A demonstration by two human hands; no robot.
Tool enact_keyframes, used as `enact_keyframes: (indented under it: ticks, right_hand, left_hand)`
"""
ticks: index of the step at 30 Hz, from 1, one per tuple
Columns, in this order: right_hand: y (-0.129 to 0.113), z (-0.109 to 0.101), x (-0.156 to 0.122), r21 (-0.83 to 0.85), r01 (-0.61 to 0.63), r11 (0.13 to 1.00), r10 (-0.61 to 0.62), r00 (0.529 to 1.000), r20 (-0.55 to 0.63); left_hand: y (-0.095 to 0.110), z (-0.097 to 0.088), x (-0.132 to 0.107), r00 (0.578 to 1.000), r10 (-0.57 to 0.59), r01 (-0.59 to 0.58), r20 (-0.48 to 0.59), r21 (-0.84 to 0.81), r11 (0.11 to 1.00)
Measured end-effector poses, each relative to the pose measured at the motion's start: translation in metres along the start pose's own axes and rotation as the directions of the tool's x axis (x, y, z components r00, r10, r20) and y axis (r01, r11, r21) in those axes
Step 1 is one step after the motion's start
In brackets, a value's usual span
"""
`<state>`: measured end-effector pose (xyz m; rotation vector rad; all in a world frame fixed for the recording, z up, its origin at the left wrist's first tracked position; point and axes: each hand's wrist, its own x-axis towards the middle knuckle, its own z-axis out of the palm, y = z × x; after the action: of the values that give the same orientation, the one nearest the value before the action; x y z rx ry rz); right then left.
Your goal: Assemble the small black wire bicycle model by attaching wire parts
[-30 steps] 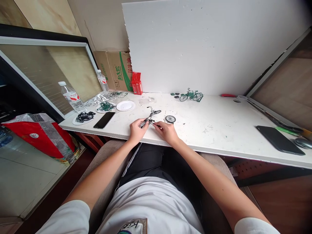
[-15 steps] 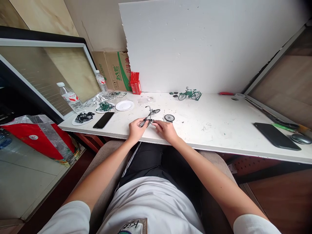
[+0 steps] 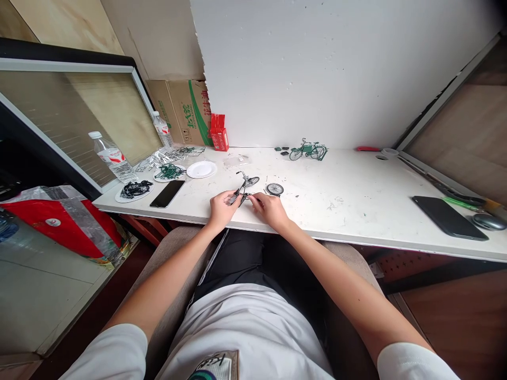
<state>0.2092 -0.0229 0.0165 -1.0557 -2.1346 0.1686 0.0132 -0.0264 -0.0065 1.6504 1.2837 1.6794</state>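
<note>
A person seated at a white surface (image 3: 356,203) works on a half-built model bicycle (image 3: 242,192), held just above the near edge between both hands. The left hand (image 3: 222,207) has its grip closed round the middle of the dark frame, fingers curled tight. The right hand (image 3: 271,209) meets it from the other side, thumb and fingertips pinched together at the frame's rear end; whether a separate small piece sits inside that pinch is too small to tell. Handlebar and front wheel (image 3: 253,181) are already on, pointing away from the grip, so the front half looks done. A loose wheel (image 3: 274,189) lies flat just beyond the right hand's grip, apart from the frame, which suggests the rear is not yet fitted. Well beyond the grip, against the white board, a finished green bicycle (image 3: 308,151) stands upright. To the left of the grip lie a black phone (image 3: 168,193), a bare white plate (image 3: 202,169), a plate of green parts (image 3: 169,172) and a plate of black parts (image 3: 135,189), so plenty of pieces appear unused. Far to the right rests a second phone (image 3: 449,217).
</note>
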Motion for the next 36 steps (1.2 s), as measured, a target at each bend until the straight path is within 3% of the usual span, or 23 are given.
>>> enact_keyframes:
  ticks: [6, 14, 27, 36]
  right_hand:
    - [0.0024, 0.0011, 0.0031, -0.145, -0.05, 0.988, 0.054, 0.998, 0.021]
    - [-0.0012, 0.0003, 0.003, -0.025, 0.016, 1.0, -0.016, 1.0, 0.006]
    - [0.0004, 0.0025, 0.0034, -0.231, -0.056, 0.971, 0.073, 0.995, 0.066]
    - [-0.0026, -0.0016, 0.0026, -0.161, -0.025, 0.987, 0.049, 0.988, 0.147]
  left_hand:
    - [0.0015, 0.001, -0.0002, 1.0, -0.004, 0.004, 0.009, -0.016, 1.0]
    - [-0.002, 0.001, 0.0026, 0.999, -0.036, 0.037, 0.019, -0.062, 0.997]
    - [-0.0029, 0.0003, 0.0017, 1.0, -0.016, 0.017, 0.021, -0.03, 0.999]
    - [-0.0006, 0.0, 0.002, 0.999, -0.02, 0.02, 0.028, 0.018, 1.0]
